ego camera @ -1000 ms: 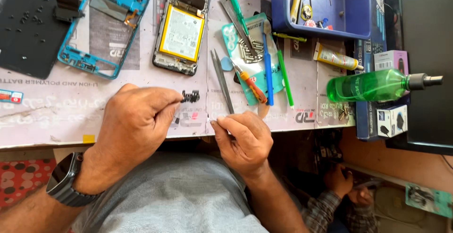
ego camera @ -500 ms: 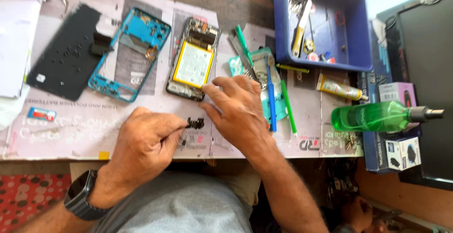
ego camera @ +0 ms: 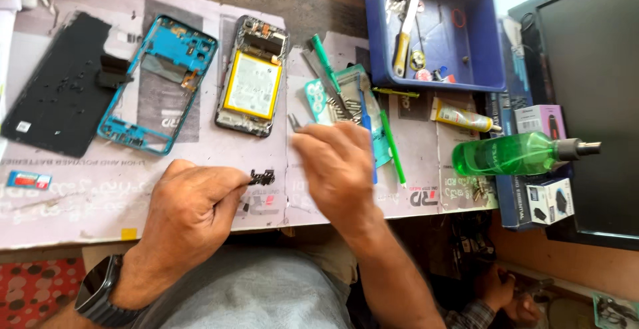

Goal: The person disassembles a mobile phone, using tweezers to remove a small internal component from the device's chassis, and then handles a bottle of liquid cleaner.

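Both hands hover palm-down: left hand (ego camera: pixel 193 212) pinching a small black part (ego camera: pixel 262 178).

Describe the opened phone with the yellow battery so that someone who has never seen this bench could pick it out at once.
Start at the blue tray at the top of the bench and look left, past the green and blue tools. The phone lies there face down, just right of the blue frame. Unlike the hollow frame and the flat black back cover, it holds a yellow battery.

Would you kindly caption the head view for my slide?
Left hand pinches a small black component; blurred right hand takes metal tweezers beside an opened yellow-battery phone.
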